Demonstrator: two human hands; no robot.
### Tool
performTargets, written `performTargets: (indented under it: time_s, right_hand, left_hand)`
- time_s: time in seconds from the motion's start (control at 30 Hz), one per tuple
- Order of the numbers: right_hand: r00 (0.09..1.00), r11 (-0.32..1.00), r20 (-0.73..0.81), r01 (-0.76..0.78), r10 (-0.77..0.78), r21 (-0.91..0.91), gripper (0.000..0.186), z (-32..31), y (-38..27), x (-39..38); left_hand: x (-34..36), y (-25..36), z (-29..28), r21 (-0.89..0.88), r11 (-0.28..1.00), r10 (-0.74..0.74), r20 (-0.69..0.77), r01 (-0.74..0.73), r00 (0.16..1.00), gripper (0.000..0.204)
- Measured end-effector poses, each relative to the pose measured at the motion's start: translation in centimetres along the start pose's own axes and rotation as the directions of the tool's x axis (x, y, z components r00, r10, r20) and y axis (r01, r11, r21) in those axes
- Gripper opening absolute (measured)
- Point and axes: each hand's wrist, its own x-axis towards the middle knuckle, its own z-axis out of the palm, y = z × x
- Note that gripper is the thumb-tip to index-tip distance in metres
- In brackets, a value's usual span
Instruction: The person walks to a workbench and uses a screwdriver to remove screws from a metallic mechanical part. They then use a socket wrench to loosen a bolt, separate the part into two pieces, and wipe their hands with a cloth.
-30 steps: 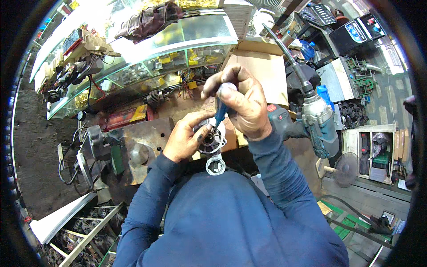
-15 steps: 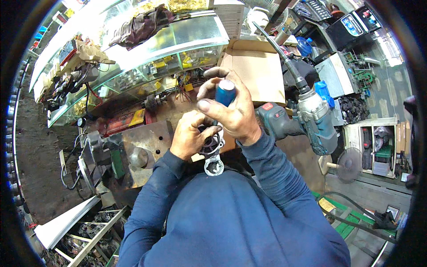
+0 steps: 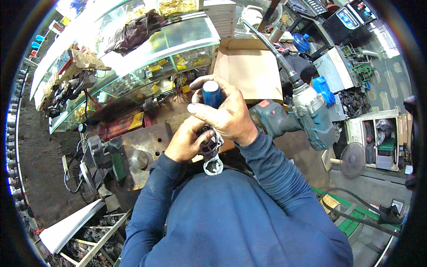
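Note:
Near the middle, my right hand (image 3: 229,113) is wrapped round the blue handle (image 3: 211,95) of a tool, its silver end facing up and its lower part hidden by my fingers. Just below and left, my left hand (image 3: 183,140) is closed on a silver cast-metal part (image 3: 213,164) with a ring-shaped lower end and a dark inside. The part sits close in front of my body, and my hands appear to touch above it. To the right of my hands lies a teal cordless impact wrench (image 3: 311,129) with a long extension pointing away from me.
A glass case (image 3: 187,31) with small parts spans the upper left, a rag on top. An open cardboard box (image 3: 249,71) is beyond my hands. Left are a rusty steel plate (image 3: 153,131), a red flat box (image 3: 124,126) and cables. A small fan (image 3: 351,160) stands at right.
My right hand has shifted left and turned, so the blue handle now stands end-up toward me with its tip hidden. My left hand has stayed on the metal part. The view has shifted slightly.

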Motion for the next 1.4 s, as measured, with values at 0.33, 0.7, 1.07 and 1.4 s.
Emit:
performTargets:
  time_s: [0.33,0.7,1.07,1.4]
  right_hand:
    - [0.999,0.999,-0.019,0.041,-0.041,0.001,0.04,0.3,0.3,-0.2]
    - [1.0,0.998,-0.008,0.007,-0.006,0.06,0.04,0.4,-0.1,-0.5]
    - [0.999,0.999,-0.048,0.015,-0.013,0.037,0.037,0.2,0.0,-0.5]
    - [0.999,0.999,-0.037,0.019,-0.017,0.05,0.034,0.4,0.0,-0.6]
  left_hand:
    - [0.0,0.3,0.5,-0.138,0.99,-0.02,-0.042,0.014,0.999,0.037]
    - [0.2,0.7,0.5,-0.01,0.994,-0.111,0.036,0.111,0.993,0.051]
    - [0.6,0.2,0.8,0.001,1.0,-0.01,0.029,0.01,1.0,0.047]
    - [0.7,0.5,0.3,0.143,0.99,-0.026,0.046,0.019,0.999,0.062]
